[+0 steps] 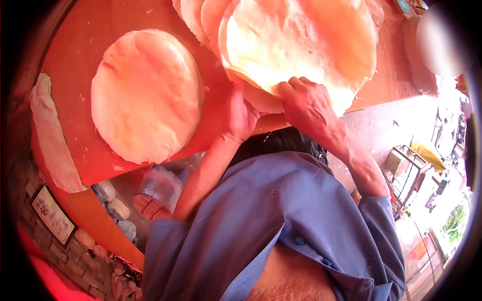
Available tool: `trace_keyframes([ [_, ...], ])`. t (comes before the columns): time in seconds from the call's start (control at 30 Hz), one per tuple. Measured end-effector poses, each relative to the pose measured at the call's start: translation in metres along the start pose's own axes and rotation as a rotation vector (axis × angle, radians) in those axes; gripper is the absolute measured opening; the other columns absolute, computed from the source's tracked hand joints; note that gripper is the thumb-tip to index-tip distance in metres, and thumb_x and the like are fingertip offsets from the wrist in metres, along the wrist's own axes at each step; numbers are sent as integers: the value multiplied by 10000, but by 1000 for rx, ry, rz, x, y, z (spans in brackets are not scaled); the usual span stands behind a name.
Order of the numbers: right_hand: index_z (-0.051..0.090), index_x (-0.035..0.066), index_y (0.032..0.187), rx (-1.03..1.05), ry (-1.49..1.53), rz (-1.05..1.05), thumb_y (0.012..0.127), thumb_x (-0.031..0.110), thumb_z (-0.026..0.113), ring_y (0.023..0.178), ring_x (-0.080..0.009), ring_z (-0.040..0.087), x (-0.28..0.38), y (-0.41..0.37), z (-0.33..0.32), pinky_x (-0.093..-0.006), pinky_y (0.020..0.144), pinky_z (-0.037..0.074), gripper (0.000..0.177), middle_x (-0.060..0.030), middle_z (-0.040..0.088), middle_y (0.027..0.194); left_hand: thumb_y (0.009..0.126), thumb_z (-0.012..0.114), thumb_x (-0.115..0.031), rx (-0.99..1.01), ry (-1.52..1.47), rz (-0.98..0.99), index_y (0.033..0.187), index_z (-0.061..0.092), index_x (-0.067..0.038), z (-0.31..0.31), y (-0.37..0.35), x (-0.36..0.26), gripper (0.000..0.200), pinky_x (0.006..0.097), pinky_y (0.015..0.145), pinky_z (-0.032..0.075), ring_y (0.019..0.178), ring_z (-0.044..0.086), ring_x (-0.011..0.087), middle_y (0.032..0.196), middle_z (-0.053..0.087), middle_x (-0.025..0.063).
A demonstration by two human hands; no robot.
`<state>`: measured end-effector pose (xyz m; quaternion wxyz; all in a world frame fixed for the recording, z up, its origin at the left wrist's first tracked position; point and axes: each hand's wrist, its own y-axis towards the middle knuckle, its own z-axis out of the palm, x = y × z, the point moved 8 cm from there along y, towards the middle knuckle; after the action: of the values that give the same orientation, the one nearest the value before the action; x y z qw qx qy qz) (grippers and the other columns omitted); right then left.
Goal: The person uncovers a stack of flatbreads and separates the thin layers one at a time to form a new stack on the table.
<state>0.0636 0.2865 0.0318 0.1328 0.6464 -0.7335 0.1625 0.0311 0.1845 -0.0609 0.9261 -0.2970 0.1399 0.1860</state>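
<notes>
Several large, thin round flatbreads lie overlapping at the table's near right, with a pale flatbread (296,45) on top. My right hand (309,103) is closed on the near edge of this top flatbread, its fingers curled over the rim. Just left of it, my left hand (241,118) is beside the near edge of the pile, palm partly turned up and fingers apart. Some left fingertips are hard to make out near the bread. To the left, a separate stack of round flatbreads (145,95) lies on the red-orange table (70,65).
A long pale folded cloth (52,135) lies along the table's left edge. Below the table are a clear plastic bag (160,185) and a framed sign (52,214) on brick paving. A metal-framed stand (409,170) is at the right. A blurred white round shape (442,42) covers the upper right.
</notes>
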Motion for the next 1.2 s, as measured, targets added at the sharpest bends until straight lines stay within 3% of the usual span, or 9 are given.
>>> trace_keyframes([
  [0.3, 553, -15, 923, -73, 13, 81, 792, 219, 648, 715, -331, 589, 26, -8, -10, -424, 554, 497, 284, -190, 585, 842, 1021, 268, -549, -16, 73, 168, 1485, 296, -104, 27, -2, -18, 643, 425, 1060, 381, 1312, 426, 241, 1442, 423, 88],
  [0.57, 641, 41, 678, -58, 26, 40, 703, 144, 643, 597, -358, 647, 13, 32, -63, -439, 586, 526, 106, -202, 606, 599, 1023, 317, -517, 368, -115, 160, 1439, 380, -98, 59, 7, -38, 594, 405, 995, 441, 1187, 527, 265, 1336, 533, 88],
  [0.7, 717, 91, 831, -204, 768, 94, 793, 205, 705, 639, -132, 594, -9, 39, -172, -317, 560, 472, 121, -26, 579, 624, 1045, 356, -366, -11, 255, 284, 1427, 400, -68, 17, 25, -61, 486, 402, 997, 443, 1189, 528, 258, 1330, 535, 96],
  [0.8, 670, 78, 974, -242, 786, 249, 823, 230, 697, 686, -111, 592, -78, 24, -181, -280, 598, 468, 216, -7, 593, 721, 1035, 385, -370, -425, -403, -16, 1421, 402, -49, -35, 20, -66, 503, 406, 1004, 442, 1209, 520, 259, 1333, 539, 97],
  [0.87, 624, 65, 1118, -267, 803, 417, 853, 254, 688, 733, -91, 590, -130, 14, -174, -242, 636, 465, 332, 12, 606, 818, 1016, 454, -309, 108, -187, 248, 1342, 483, -9, 6, 8, -95, 443, 372, 972, 469, 1158, 563, 238, 1298, 568, 103],
  [0.93, 578, 52, 1261, -287, 813, 577, 883, 279, 679, 780, -70, 589, -171, 18, -162, -204, 673, 462, 452, 32, 619, 915, 1003, 484, -325, 31, -97, 317, 1361, 466, -17, -12, 13, -104, 472, 383, 1001, 451, 1193, 540, 249, 1328, 554, 100],
  [0.97, 658, 77, 1045, -248, 933, 730, 816, 334, 750, 664, -42, 557, -183, 28, -132, -241, 561, 454, 356, 39, 594, 799, 990, 515, -342, -43, -6, 376, 1380, 448, -25, -24, 16, -107, 507, 395, 1029, 434, 1227, 518, 260, 1358, 539, 98],
  [1.03, 618, 60, 1124, -171, 1056, 772, 840, 366, 727, 782, -84, 609, -223, 30, -70, -239, 615, 467, 432, 10, 623, 878, 978, 559, -238, -197, 162, 442, 1350, 475, 5, -38, 22, -103, 452, 352, 1006, 436, 1189, 536, 210, 1301, 563, 102],
  [1.2, 585, 53, 1266, -15, 1251, 565, 833, 423, 704, 1049, -163, 570, -278, 35, -13, -360, 797, 474, 582, -66, 630, 1123, 976, 557, -170, -329, 363, 524, 1287, 494, 20, -41, 21, -94, 370, 312, 961, 441, 1128, 539, 163, 1249, 568, 91],
])
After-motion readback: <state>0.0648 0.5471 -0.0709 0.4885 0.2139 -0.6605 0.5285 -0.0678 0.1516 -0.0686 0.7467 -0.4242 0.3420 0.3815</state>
